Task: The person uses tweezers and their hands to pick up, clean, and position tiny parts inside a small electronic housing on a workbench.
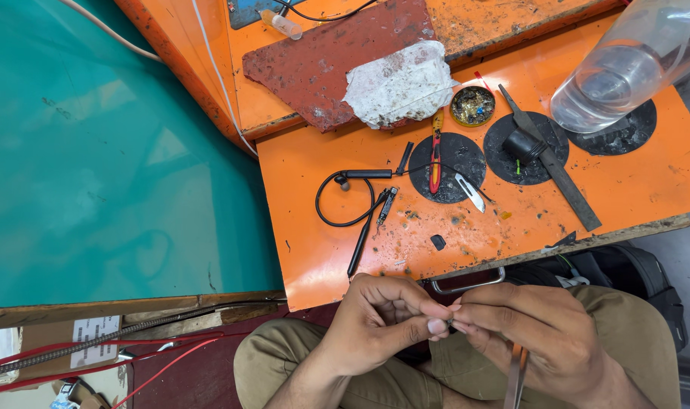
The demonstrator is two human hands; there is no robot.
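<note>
My left hand (379, 322) and my right hand (534, 333) meet over my lap, just below the front edge of the orange worktable (322, 257). Their fingertips pinch a very small part (449, 322) between them; it is too small to identify. A thin metal strip or tool (515, 375) hangs down under my right hand, gripped in its palm. On the table, closest to my hands, lie a black neckband earphone (356, 197) with its looped cable and a small black chip (438, 241).
Further back on the table lie a red-handled tool (436, 155), a small blade (471, 192), a long flat file (557, 170), a round tin of small parts (472, 105), a dirty white cloth (398, 83) and a clear plastic bottle (632, 64). A teal surface (110, 167) fills the left.
</note>
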